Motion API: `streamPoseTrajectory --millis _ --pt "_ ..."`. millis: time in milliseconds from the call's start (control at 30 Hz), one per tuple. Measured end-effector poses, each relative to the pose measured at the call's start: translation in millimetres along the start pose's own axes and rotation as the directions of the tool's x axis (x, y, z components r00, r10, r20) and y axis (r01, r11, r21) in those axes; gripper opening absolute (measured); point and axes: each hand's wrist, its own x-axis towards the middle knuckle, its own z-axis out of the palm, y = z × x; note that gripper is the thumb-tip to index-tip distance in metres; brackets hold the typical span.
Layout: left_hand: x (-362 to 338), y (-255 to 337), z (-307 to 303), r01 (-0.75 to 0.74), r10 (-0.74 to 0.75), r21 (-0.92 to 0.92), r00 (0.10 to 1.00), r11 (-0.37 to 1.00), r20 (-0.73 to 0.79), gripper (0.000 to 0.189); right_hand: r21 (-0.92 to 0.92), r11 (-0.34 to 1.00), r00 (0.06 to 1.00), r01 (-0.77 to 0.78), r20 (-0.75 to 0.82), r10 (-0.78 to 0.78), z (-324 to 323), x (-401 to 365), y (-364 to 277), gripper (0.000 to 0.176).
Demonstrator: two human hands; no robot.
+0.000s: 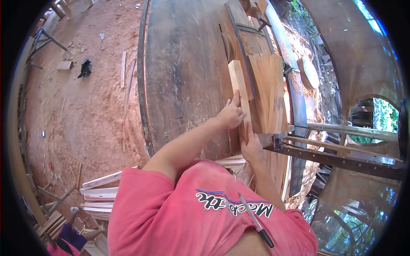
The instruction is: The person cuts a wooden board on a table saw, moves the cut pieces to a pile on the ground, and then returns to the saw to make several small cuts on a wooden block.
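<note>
A long pale wooden block (237, 81) lies on a wide dark saw table (183, 72), running away from me beside a metal guide rail (240, 51). My left hand (231, 114) presses on the block's side with fingers spread. At the block's near end my right hand (252, 147) grips it. Right of the rail rests a stack of reddish wooden boards (270, 91).
Red dirt ground (85, 102) with wood scraps lies to the left. White planks (100, 192) are piled near my left side. A metal pipe and steel frame (341, 145) stand at right. A pen (256, 219) sits on my red shirt.
</note>
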Motion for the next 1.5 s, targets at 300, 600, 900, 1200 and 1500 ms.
streamPoseTrajectory --millis 300,600,900,1200,1500 --pt "0 -2 14 -0.066 0.079 0.125 0.991 0.990 -0.105 0.039 -0.023 0.999 0.998 -0.036 0.053 0.038 -8 -6 -3 0.077" --pt "4 -2 0 -0.034 0.034 0.100 0.999 0.994 -0.001 0.036 -0.012 1.000 0.999 -0.013 0.037 0.013 -5 -2 0 0.077" --pt "12 -1 -4 -0.036 0.040 0.133 0.999 0.990 -0.025 0.036 0.021 1.000 1.000 0.021 0.014 -0.021 -5 9 -3 0.075" --pt "18 -5 -6 -0.043 0.049 0.157 0.998 0.987 -0.038 0.037 0.000 1.000 1.000 0.010 0.011 -0.010 -4 15 -4 0.075" --pt "23 -6 -12 -0.037 0.041 0.171 0.999 0.985 -0.018 0.036 -0.018 1.000 0.999 -0.019 0.028 0.019 -4 22 -7 0.076"
